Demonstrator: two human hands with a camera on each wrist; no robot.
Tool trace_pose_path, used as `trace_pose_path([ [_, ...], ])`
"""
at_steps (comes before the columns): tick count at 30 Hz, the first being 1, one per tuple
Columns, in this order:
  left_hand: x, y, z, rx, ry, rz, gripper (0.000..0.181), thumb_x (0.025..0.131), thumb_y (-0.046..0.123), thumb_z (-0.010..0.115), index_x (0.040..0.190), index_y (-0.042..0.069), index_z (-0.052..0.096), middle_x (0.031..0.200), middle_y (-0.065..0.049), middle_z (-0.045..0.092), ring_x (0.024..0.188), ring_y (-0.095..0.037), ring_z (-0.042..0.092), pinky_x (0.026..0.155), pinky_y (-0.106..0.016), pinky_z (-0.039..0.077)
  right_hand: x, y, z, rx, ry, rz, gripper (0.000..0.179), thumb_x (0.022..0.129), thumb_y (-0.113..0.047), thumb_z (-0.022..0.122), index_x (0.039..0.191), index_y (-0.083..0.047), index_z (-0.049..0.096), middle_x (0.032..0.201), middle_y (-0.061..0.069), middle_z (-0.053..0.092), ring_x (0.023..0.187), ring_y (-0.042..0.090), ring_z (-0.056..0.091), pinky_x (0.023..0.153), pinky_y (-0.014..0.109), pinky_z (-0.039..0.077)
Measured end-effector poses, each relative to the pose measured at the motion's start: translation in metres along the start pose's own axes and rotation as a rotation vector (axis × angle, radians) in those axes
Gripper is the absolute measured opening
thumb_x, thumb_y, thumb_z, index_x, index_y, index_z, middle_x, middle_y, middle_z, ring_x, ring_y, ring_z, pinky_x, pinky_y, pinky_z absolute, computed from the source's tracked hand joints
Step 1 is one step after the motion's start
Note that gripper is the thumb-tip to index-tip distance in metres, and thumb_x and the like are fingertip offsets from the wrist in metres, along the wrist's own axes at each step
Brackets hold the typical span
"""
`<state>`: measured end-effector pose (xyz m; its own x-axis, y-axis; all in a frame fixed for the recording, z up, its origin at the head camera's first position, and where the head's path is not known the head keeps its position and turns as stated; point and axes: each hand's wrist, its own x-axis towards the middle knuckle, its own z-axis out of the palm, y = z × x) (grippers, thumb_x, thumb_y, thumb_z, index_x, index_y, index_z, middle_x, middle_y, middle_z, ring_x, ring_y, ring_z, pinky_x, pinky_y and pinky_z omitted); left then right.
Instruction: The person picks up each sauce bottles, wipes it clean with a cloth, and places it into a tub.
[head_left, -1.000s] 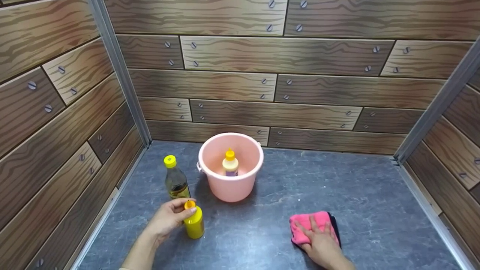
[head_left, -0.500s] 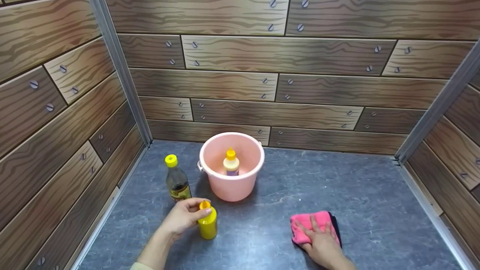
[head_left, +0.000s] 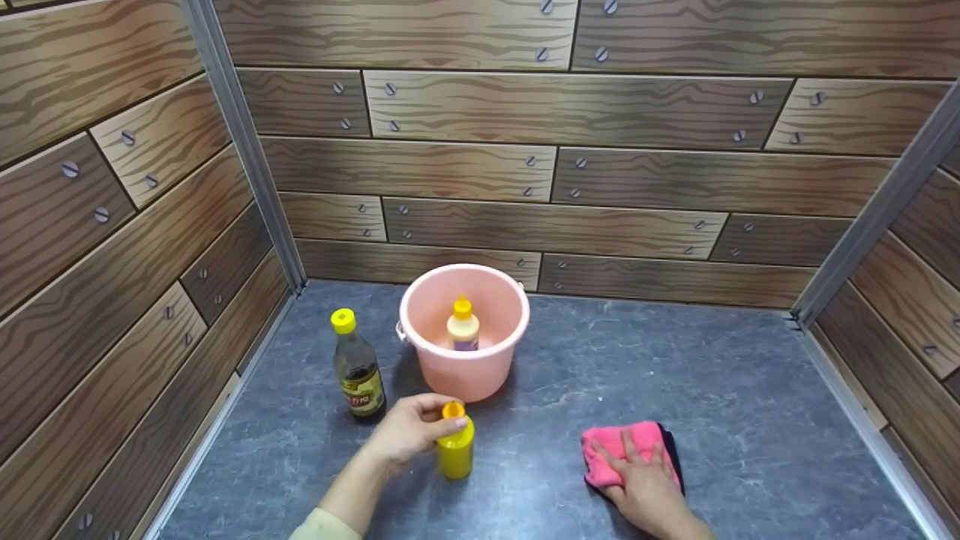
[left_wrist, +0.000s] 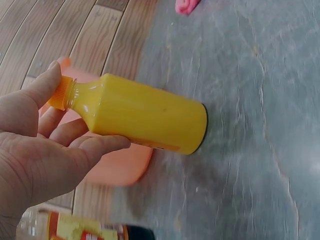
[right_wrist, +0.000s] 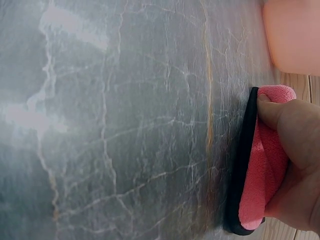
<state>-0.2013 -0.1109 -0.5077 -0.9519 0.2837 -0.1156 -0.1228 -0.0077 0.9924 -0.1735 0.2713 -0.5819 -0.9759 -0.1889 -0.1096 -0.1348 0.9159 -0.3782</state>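
My left hand (head_left: 416, 431) pinches the orange cap (left_wrist: 61, 93) of a yellow squeeze bottle (head_left: 456, 450) between thumb and fingers. In the left wrist view the yellow bottle (left_wrist: 145, 114) stands upright relative to the tabletop, with my little finger along its side. My right hand (head_left: 645, 484) lies with spread fingers on a folded pink cloth (head_left: 641, 435) with a black underside, at the right. Its thumb rests at the near edge of the cloth (right_wrist: 270, 150) in the right wrist view.
A pink bucket (head_left: 469, 375) stands behind the yellow bottle, holding a white bottle (head_left: 463, 330) with an orange nozzle. Left of it is a dark sauce bottle (head_left: 360, 375) with a yellow cap. Wood-patterned walls (head_left: 465, 172) enclose the grey tabletop (head_left: 712, 375).
My left hand has moved right with the yellow bottle, from in front of the sauce bottle to in front of the bucket. The right hand and cloth have stayed in place.
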Motion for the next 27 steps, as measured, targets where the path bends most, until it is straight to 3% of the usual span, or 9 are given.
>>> trace_pose_path([
  [5, 0.009, 0.0, 0.016, 0.037, -0.023, 0.026, 0.029, 0.095, 0.007, 0.08, 0.121, -0.005, 0.073, 0.107, -0.012, 0.077, 0.094, -0.019, 0.071, 0.084, -0.034, 0.061, -0.002, 0.0, 0.001, -0.012, 0.022, -0.018, 0.064, 0.095, -0.023, 0.077, 0.155, -0.021, 0.056, 0.16, 0.038, 0.036, 0.132, 0.083, 0.016, 0.108, 0.085, 0.023],
  [16, 0.027, 0.006, 0.041, 0.113, -0.008, 0.026, 0.028, 0.093, 0.009, 0.082, 0.118, -0.002, 0.075, 0.107, -0.009, 0.076, 0.096, -0.021, 0.071, 0.089, -0.038, 0.061, -0.001, 0.0, 0.0, -0.004, 0.014, -0.011, 0.062, 0.095, -0.022, 0.076, 0.154, -0.018, 0.058, 0.159, 0.038, 0.035, 0.132, 0.083, 0.015, 0.11, 0.085, 0.021],
  [21, 0.029, 0.01, 0.044, 0.14, -0.019, -0.005, 0.031, 0.094, 0.013, 0.083, 0.121, -0.001, 0.075, 0.109, -0.009, 0.076, 0.098, -0.022, 0.07, 0.09, -0.039, 0.06, -0.001, 0.001, 0.001, -0.017, 0.023, -0.026, 0.062, 0.096, -0.023, 0.075, 0.155, -0.019, 0.057, 0.16, 0.038, 0.035, 0.131, 0.084, 0.016, 0.107, 0.085, 0.024],
  [27, 0.03, 0.012, 0.04, 0.087, -0.079, -0.007, 0.037, 0.095, 0.007, 0.08, 0.129, -0.003, 0.071, 0.117, -0.015, 0.076, 0.106, -0.025, 0.073, 0.093, -0.043, 0.061, -0.001, 0.001, 0.001, -0.012, 0.011, -0.014, 0.064, 0.095, -0.019, 0.075, 0.155, -0.02, 0.056, 0.161, 0.037, 0.033, 0.131, 0.084, 0.015, 0.107, 0.086, 0.024],
])
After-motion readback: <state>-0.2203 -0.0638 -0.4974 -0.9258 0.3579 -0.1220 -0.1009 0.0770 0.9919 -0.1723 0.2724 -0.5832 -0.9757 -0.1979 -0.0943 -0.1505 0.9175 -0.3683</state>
